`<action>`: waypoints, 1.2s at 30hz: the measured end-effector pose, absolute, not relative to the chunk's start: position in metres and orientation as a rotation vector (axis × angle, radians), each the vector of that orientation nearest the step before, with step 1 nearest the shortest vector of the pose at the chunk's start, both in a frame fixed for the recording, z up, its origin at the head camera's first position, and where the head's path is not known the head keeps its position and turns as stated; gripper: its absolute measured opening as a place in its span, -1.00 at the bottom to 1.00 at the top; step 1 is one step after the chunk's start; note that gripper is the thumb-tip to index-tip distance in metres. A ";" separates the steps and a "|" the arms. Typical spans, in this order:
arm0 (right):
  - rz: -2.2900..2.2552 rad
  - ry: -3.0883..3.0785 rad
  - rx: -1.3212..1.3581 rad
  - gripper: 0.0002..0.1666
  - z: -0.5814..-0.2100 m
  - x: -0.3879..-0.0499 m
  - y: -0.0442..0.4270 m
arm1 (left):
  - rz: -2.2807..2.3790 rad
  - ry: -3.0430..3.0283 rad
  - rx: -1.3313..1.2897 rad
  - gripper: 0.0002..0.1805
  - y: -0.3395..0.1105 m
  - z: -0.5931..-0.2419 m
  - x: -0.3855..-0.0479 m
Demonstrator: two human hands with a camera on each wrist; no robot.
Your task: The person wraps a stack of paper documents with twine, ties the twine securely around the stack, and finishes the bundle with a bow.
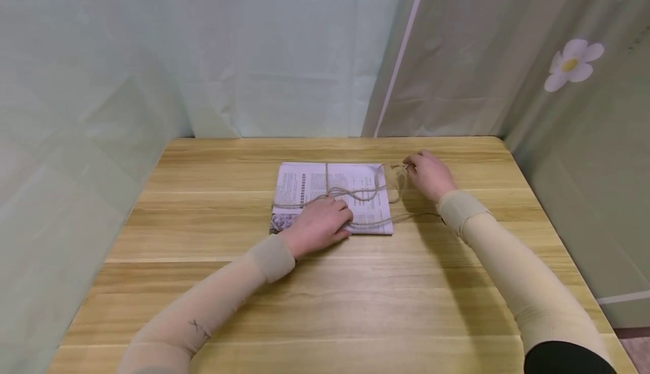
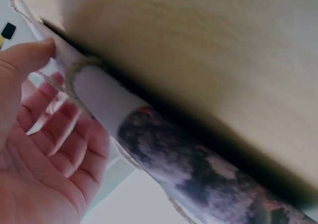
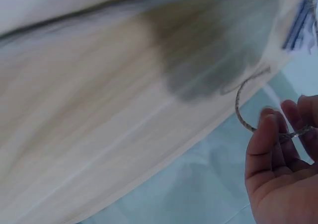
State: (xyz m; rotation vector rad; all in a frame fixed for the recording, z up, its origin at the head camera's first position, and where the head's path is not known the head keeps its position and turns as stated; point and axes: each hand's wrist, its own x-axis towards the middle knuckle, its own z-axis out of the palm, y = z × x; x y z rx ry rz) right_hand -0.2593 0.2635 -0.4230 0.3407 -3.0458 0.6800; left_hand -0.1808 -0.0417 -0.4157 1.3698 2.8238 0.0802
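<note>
A flat stack of folded newspapers lies on the wooden table, with beige twine crossing over it both ways. My left hand rests on the stack's near side. In the left wrist view its thumb touches the near edge, beside a strand of twine, while the fingers lie loosely over the top. Past the stack's right side, my right hand pinches a loose part of the twine between thumb and fingers. A curved length of that twine hangs from the fingers in the right wrist view.
The wooden table extends around the stack on all sides. Pale curtains hang behind it and along both sides, with white flowers on the right one. Another strand of twine runs right, toward the right wrist.
</note>
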 end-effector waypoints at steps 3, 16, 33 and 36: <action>0.734 -3.009 0.404 -0.61 -0.422 -0.271 0.246 | 0.046 2.857 1.354 -0.77 -0.039 -0.416 -0.175; 0.619 -3.134 0.832 -0.52 -0.434 -0.288 0.208 | 0.057 2.906 1.396 -0.90 -0.032 -0.422 -0.164; 0.258 -3.123 0.868 -0.60 -0.434 -0.260 0.224 | -0.036 2.930 1.297 -0.83 -0.050 -0.415 -0.176; 0.176 -3.098 0.928 -0.60 -0.431 -0.250 0.227 | -0.055 2.912 1.243 -0.73 -0.056 -0.414 -0.179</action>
